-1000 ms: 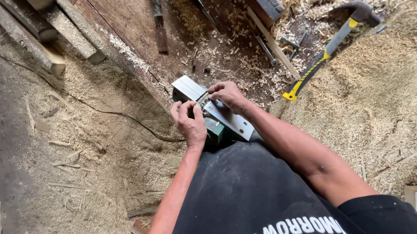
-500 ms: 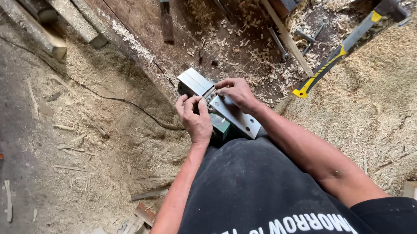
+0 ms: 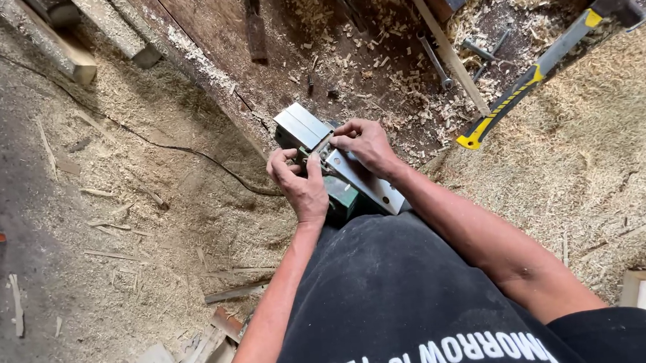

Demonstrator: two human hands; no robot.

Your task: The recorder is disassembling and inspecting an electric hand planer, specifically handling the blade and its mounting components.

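A green electric hand planer point(image 3: 341, 169) with a bright metal sole lies upside down against my lap, over a wooden board point(image 3: 285, 57). My left hand point(image 3: 299, 183) grips its near left side, thumb pressed toward the blade area. My right hand point(image 3: 366, 145) rests on top of the sole, fingertips pinching at the gap between the two metal plates. What the fingertips hold is too small to tell. My dark shirt fills the lower frame.
A hammer point(image 3: 547, 59) with a yellow and black handle lies at the upper right on wood shavings. A thin black cable point(image 3: 179, 149) runs across the sawdust-covered floor at left. Wrenches point(image 3: 435, 59) and a wooden strip lie on the board. Timber offcuts point(image 3: 83, 39) lie at upper left and lower left.
The view has shifted slightly; both hands stay on the planer, with the right fingers adjusting a little at the blade gap.
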